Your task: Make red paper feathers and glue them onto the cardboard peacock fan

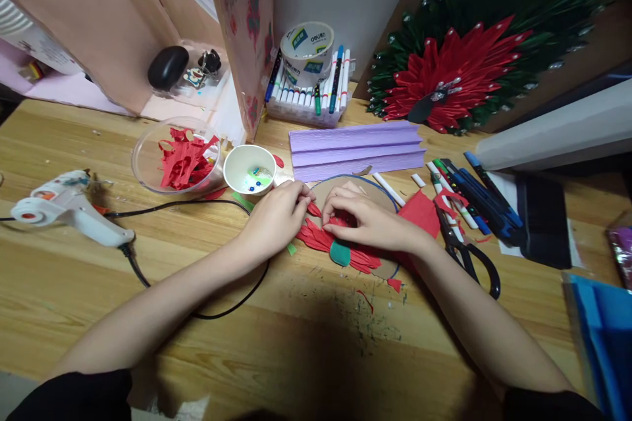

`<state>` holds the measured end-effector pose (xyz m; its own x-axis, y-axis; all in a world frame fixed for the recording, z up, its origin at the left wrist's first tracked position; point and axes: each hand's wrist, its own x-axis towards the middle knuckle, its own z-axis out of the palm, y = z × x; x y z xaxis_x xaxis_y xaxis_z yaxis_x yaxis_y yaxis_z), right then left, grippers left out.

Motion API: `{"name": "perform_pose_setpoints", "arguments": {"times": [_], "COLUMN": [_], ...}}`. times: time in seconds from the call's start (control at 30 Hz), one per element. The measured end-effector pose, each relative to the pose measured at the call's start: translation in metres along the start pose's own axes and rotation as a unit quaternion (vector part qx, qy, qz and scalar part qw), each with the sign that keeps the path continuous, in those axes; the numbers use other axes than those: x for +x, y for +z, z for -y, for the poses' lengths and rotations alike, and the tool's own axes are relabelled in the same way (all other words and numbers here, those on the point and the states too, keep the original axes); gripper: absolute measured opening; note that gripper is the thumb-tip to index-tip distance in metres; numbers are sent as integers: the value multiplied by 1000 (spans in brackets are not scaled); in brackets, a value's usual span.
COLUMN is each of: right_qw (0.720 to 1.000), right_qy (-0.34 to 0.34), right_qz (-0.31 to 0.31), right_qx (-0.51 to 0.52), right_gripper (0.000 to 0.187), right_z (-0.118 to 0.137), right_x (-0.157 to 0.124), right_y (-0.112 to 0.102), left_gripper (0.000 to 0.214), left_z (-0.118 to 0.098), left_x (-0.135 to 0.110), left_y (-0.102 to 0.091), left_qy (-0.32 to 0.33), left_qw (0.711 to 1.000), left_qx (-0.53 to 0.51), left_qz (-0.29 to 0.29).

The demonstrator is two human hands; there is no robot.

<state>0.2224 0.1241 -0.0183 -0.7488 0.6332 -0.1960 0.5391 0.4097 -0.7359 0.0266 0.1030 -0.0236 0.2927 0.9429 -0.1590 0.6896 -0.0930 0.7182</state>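
My left hand and my right hand meet over a round brown cardboard disc on the wooden table. Red paper petals are fanned out on the disc, with a teal oval piece at their base. The left hand's fingertips pinch a red petal near the disc's left edge. My right hand's fingers are curled and press down on the petals. A red paper scrap lies right of the disc.
White glue gun with black cord at left. Clear bowl of red paper strips, white cup with beads, folded purple paper, marker box with tape roll, scissors, loose pens, finished red-and-green fan piece.
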Motion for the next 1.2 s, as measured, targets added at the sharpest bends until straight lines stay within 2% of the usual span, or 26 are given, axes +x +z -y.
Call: {"name": "perform_pose_setpoints", "arguments": {"times": [0.3, 0.67, 1.2], "right_qw": [999, 999, 999], "right_qy": [-24, -38, -26], "right_qz": [8, 3, -3], "right_qx": [20, 32, 22], "right_gripper": [15, 6, 5], "right_z": [-5, -9, -8], "right_x": [-2, -1, 0], "right_y": [-3, -3, -1], "left_gripper": [14, 14, 13], "left_z": [1, 3, 2], "left_x": [1, 0, 0], "left_y": [1, 5, 7], "left_qy": [18, 53, 59], "left_qw": [999, 996, 995], "left_qx": [-23, -24, -9], "left_qz": [30, 72, 74]}}
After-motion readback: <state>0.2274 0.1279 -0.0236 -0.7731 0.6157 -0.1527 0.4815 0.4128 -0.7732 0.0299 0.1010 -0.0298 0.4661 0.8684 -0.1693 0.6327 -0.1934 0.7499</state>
